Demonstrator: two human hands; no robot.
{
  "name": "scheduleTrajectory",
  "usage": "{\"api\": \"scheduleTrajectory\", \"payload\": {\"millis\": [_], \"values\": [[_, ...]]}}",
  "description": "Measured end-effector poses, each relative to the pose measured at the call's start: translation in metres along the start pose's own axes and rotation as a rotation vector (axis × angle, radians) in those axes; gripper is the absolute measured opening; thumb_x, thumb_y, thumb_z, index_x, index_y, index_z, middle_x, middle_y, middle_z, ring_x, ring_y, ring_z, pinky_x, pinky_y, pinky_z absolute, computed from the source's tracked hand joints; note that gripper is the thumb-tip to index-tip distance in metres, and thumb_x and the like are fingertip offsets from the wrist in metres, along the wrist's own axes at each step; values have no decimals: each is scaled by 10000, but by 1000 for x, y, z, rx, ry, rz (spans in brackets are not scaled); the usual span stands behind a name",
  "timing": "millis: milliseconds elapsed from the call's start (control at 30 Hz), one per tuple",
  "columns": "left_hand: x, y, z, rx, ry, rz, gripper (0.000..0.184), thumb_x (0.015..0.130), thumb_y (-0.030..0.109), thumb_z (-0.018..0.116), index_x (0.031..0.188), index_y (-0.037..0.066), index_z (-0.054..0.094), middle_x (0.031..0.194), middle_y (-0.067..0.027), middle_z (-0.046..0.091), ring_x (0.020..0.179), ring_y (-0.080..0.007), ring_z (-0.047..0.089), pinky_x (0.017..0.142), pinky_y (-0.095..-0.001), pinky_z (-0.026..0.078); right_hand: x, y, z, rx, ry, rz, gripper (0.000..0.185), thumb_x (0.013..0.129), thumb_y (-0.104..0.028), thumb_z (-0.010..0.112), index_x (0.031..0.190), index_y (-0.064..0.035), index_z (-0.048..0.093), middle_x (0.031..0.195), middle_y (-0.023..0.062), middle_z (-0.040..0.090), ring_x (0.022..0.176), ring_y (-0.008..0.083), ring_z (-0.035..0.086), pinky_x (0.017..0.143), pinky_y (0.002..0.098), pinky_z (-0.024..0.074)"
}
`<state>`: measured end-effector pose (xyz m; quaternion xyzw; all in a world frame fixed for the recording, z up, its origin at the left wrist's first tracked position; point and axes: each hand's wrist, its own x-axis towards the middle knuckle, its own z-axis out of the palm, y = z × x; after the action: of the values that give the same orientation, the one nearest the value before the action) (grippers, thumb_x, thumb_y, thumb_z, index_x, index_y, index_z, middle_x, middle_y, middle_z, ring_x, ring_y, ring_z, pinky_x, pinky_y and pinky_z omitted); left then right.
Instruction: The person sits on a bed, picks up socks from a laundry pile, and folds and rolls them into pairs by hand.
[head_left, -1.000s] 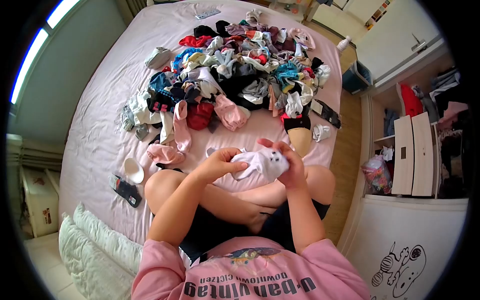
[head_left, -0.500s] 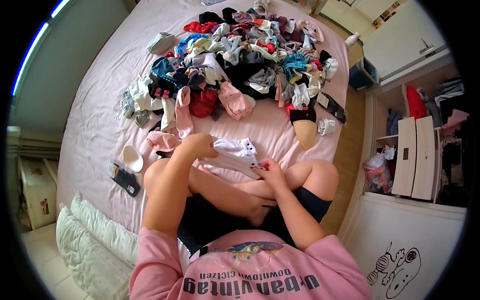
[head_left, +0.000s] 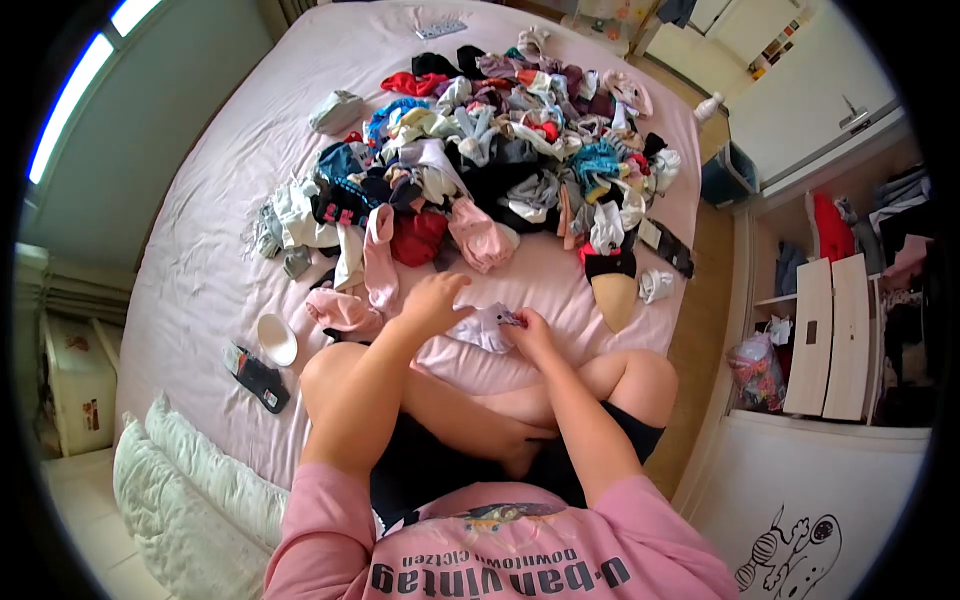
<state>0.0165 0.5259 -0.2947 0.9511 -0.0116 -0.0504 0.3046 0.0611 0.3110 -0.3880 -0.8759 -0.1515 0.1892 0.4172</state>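
At far L, white quilted bedding [head_left: 195, 475] is seen bunched at the edge of the pale pink bedsheet [head_left: 205, 235]. Just R of it, a dark grey folded fabric item w/ a label [head_left: 258, 378] is laid flat, w/ a white cup-shaped pad [head_left: 277, 340] placed close by, toward the pile. Next, a crumpled pink cloth piece [head_left: 343, 310] is set at the near L edge of a large mixed-colour heap of socks & small clothes [head_left: 470, 150], spread across the mid/far bed. The L hand [head_left: 437, 298] is held raised btwn heap & lap, fingers parted & not clenched; no grasp is seen, but whether the sock is touched can't be told. Just R of it, the white thin-fabric sock w/ small dark marks [head_left: 484, 329] is found low over the sheet, in front of the crossed legs. Its R end is pinched btwn thumb & fingers of the R hand [head_left: 530, 332]. Farther R, a beige-and-black fabric piece [head_left: 613, 290] is laid by the heap, then a small white rolled bundle [head_left: 656, 286]. Past the bed, a dark blue bin [head_left: 728, 176] is stood on the floor near an open wooden cabinet [head_left: 770, 225].
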Motion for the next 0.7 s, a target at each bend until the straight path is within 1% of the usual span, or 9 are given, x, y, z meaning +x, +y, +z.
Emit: {"api": "scheduleTrajectory", "payload": {"millis": [67, 100, 200, 267, 333, 433, 567, 667, 700], "values": [[-2, 18, -9, -367, 75, 178, 574, 674, 297, 701, 1122, 9, 487, 1144, -162, 514, 1061, -303, 490, 903, -358, 380, -2, -38, -30, 467, -130, 55, 227, 693, -26, 608, 900, -34, 513, 746, 42, 552, 679, 117, 534, 598, 234, 424], [-3, 26, -12, -479, 63, 189, 681, 656, 281, 732, 1183, -24, 426, 1167, -178, 495, 1076, -307, 480, 922, -351, 364, -4, -56, -47, 506, -158, -93, 273, 691, 34, 615, 934, -48, 522, 785, -3, 540, 732, 73, 508, 613, 208, 412], [-4, 44, -22, -912, 9, 223, 598, 687, 172, 725, 1176, -13, 435, 1110, -115, 520, 1046, -195, 496, 912, -315, 374, -22, -129, -107, 531, -317, -41, 317, 719, 67, 574, 1007, -44, 504, 828, 20, 545, 772, 79, 519, 683, 206, 422], [-12, 59, -30, -1104, 8, 243, 483, 722, 134, 699, 1119, -14, 469, 1051, -78, 535, 1001, -147, 502, 896, -298, 385, -33, -163, -122, 513, -158, -258, 369, 733, 77, 567, 1070, -42, 479, 871, 36, 549, 802, 86, 525, 728, 208, 421], [-26, 77, -42, -1176, 73, 251, 293, 771, 111, 649, 996, -10, 506, 962, -50, 551, 945, -122, 511, 850, -267, 405, -44, -183, -127, 583, -64, -385, 413, 748, 72, 566, 1130, -36, 452, 918, 42, 550, 825, 85, 526, 746, 204, 422], [-41, 103, -66, -1067, 261, 338, 163, 833, 101, 564, 956, 14, 499, 887, -17, 500, 849, -87, 488, 777, -222, 403, -58, -195, -128, 838, -65, -417, 452, 780, 20, 585, 1194, -28, 413, 985, 43, 551, 858, 79, 521, 730, 198, 429], [-57, 133, -75, -1288, 363, 282, 201, 823, 111, 581, 970, 23, 476, 884, 0, 478, 797, -58, 458, 673, -184, 370, -76, -204, -128, 862, 5, -372, 389, 794, 17, 568, 1161, -24, 447, 978, 34, 558, 863, 85, 530, 739, 198, 430], [-62, 152, -73, -1407, 320, 282, 208, 820, 113, 587, 972, 32, 471, 879, 8, 481, 787, -50, 455, 672, -183, 369, -82, -196, -129, 870, 30, -348, 329, 801, 9, 564, 1118, -18, 482, 979, 33, 559, 856, 82, 532, 736, 193, 430], [-66, 145, -71, -1286, 132, 139, 235, 831, 114, 575, 1031, 34, 481, 911, 17, 500, 801, -48, 466, 707, -184, 375, -80, -196, -127, 862, 60, -365, 309, 801, 5, 566, 1101, -16, 496, 978, 33, 559, 844, 77, 531, 728, 189, 430]]}}
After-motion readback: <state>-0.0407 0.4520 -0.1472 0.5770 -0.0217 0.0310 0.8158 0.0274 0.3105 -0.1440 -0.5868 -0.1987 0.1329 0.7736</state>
